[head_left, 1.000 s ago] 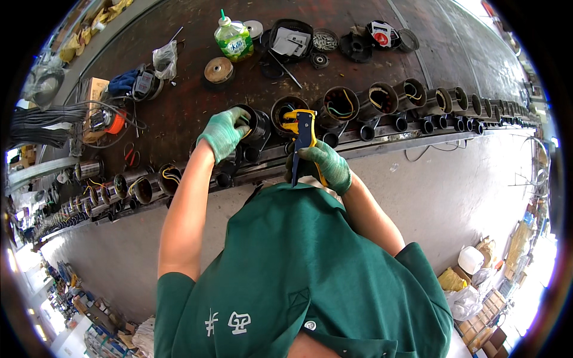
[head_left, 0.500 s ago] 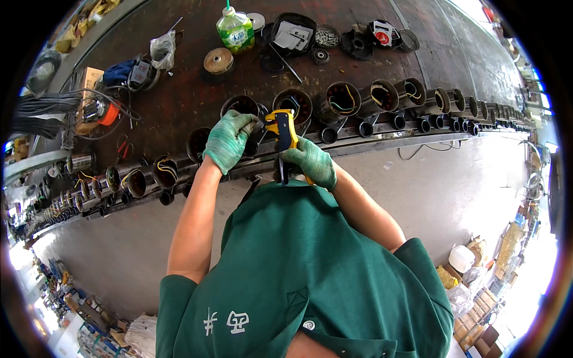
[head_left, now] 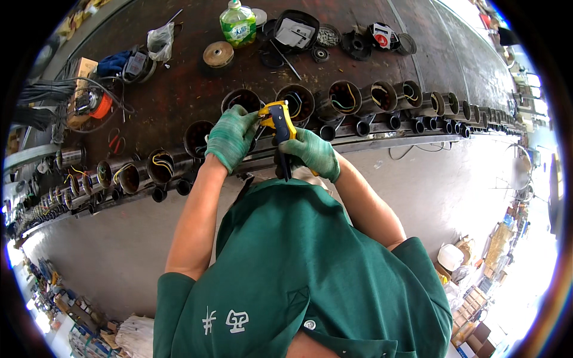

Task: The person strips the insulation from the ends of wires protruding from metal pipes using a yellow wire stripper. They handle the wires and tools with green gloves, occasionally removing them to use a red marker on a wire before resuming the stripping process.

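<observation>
My right hand (head_left: 315, 154), in a green knit glove, is wrapped round the handles of a yellow and black wire stripper (head_left: 279, 119). The jaws of the stripper point left, right at the fingertips of my left hand (head_left: 233, 138). That hand, gloved alike, is closed in a pinch; what lies between its fingers is too small to make out. Just beyond both hands stand open metal cylinders, one (head_left: 242, 99) behind my left hand and another (head_left: 295, 101) with wires inside, behind the stripper.
A long row of similar cylinders with coloured wires (head_left: 344, 97) runs along the bench edge both ways. On the dark bench (head_left: 197, 71) are a green-labelled bottle (head_left: 238, 27), a round disc (head_left: 218, 54), a black tray (head_left: 295, 31), red-handled scissors (head_left: 117, 142) and an orange reel (head_left: 101, 106).
The stripper's head has shifted slightly left, and its jaws now meet the fingertips of my left hand. The left hand has moved a little to the right. The whole view has turned slightly.
</observation>
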